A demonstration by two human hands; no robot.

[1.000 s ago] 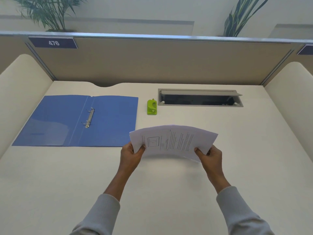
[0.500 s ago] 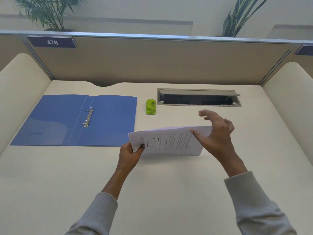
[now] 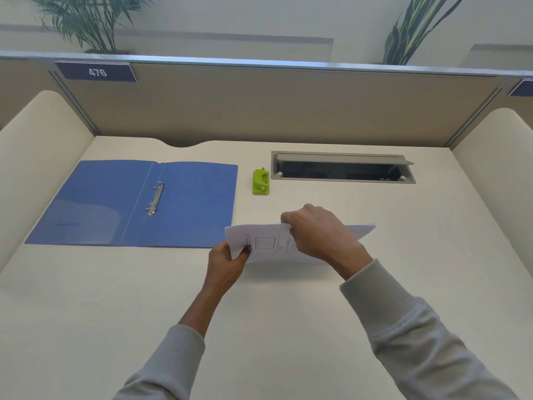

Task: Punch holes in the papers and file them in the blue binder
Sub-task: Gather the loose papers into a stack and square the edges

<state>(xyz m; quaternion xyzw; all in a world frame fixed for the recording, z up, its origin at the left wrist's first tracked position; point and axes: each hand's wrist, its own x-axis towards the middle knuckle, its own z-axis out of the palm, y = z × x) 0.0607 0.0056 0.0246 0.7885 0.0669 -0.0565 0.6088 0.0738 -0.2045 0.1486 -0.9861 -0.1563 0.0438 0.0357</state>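
Observation:
A thin stack of printed white papers (image 3: 266, 243) is held just above the desk at the centre. My left hand (image 3: 226, 265) pinches its near left corner. My right hand (image 3: 317, 233) reaches over the sheets and grips their far top edge near the middle, hiding much of the print. The blue binder (image 3: 190, 203) lies open flat at the left, with its metal rings (image 3: 155, 199) on the spine. A small green hole punch (image 3: 261, 182) stands between the binder and the cable tray, apart from both hands.
A grey cable tray (image 3: 343, 167) with its lid raised is set into the desk at the back right. Cream side panels and a tan rear partition (image 3: 259, 111) with a "476" label enclose the cream desk (image 3: 259, 327).
My right hand let go of the papers' right edge, lifted over the stack and moved left to close on the far top edge. The left hand kept its hold.

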